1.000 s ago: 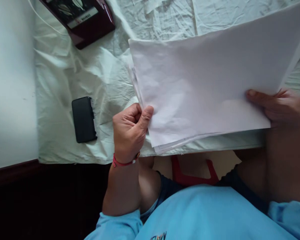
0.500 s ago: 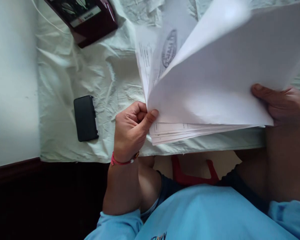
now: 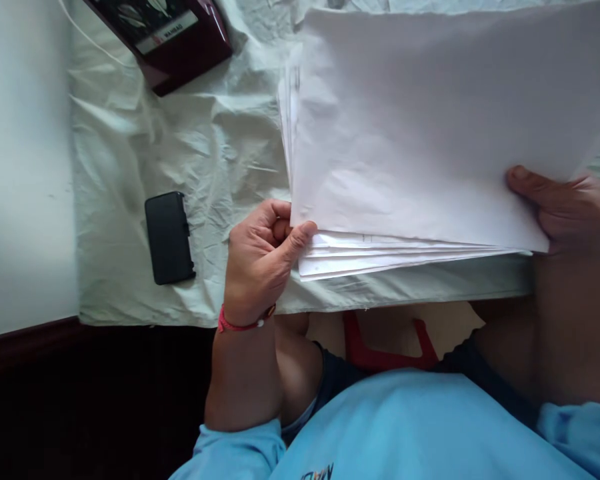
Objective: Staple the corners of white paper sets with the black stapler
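We face a bench (image 3: 115, 233) spread with a pale green cloth (image 3: 220, 160), creased and rumpled almost everywhere, its hem crossing our view from eight o'clock to four. Over it, from twelve to three o'clock, we have a stack of papers (image 3: 420, 127), its top sheet blank, with lower sheets fanned out along the left and near edges. At six o'clock is our blue shirt (image 3: 420, 427). A white wall (image 3: 20, 167) rises at nine o'clock, edged below by a dark red strip (image 3: 30, 343); beneath that, at eight, we find deep shadow. A glossy maroon box (image 3: 195, 53) stands on the cloth between ten and eleven.

Our hands are well apart, both clamped on the papers: the right hand (image 3: 577, 207), at three o'clock, grips the near right part, thumb on top; the left hand (image 3: 263, 260), near the centre toward eight, pinches the near left corner. Below the hem, between four and five, we see a red frame (image 3: 393, 357) and tan floor (image 3: 457, 323). A black case (image 3: 170, 238) lies flat at nine, a white cord (image 3: 95, 37) trails at ten, and our left wrist wears a red bracelet (image 3: 240, 327).
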The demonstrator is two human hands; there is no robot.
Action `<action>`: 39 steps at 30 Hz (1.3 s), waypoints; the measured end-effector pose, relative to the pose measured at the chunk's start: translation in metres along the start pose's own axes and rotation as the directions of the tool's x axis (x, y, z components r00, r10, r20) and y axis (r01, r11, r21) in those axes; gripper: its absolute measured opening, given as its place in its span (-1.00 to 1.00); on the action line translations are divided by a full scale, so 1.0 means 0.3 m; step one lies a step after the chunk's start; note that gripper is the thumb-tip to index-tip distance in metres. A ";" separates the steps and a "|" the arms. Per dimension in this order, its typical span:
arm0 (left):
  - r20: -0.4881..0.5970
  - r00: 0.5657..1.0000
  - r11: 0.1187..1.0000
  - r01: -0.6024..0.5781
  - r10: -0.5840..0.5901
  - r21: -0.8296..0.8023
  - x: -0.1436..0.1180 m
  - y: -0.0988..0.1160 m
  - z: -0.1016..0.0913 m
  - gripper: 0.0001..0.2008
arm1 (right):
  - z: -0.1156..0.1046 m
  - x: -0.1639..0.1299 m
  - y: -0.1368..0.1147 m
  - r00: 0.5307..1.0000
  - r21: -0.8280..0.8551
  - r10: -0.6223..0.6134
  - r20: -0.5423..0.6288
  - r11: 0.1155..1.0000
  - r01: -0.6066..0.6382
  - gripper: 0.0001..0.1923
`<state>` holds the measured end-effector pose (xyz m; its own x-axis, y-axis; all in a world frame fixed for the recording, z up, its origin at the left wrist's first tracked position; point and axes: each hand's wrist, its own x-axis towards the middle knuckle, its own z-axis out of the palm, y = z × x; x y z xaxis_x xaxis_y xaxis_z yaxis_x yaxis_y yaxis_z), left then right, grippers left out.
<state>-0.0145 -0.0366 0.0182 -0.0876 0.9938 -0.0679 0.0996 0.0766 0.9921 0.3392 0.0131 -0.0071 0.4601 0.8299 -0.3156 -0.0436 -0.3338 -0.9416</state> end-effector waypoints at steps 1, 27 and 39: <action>0.012 1.000 1.000 -0.002 0.002 -0.014 0.002 0.001 0.000 -0.65 | -0.001 0.002 0.002 1.000 0.003 -0.004 -0.002 1.000 0.004 -0.31; 0.084 0.996 0.995 -0.005 -0.003 0.100 -0.003 0.000 -0.020 -0.45 | -0.005 0.014 0.020 0.996 0.049 -0.087 0.001 0.995 0.087 -0.35; 0.143 0.989 0.984 0.011 -0.037 0.180 -0.006 0.026 -0.027 -0.57 | -0.009 0.028 0.024 0.995 0.061 -0.098 0.027 0.993 0.096 -0.43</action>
<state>-0.0215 -0.0384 0.0268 0.0516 0.9915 -0.1193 0.2750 0.1008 0.9562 0.3451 0.0166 -0.0162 0.4380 0.8705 -0.2246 -0.0530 -0.2244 -0.9731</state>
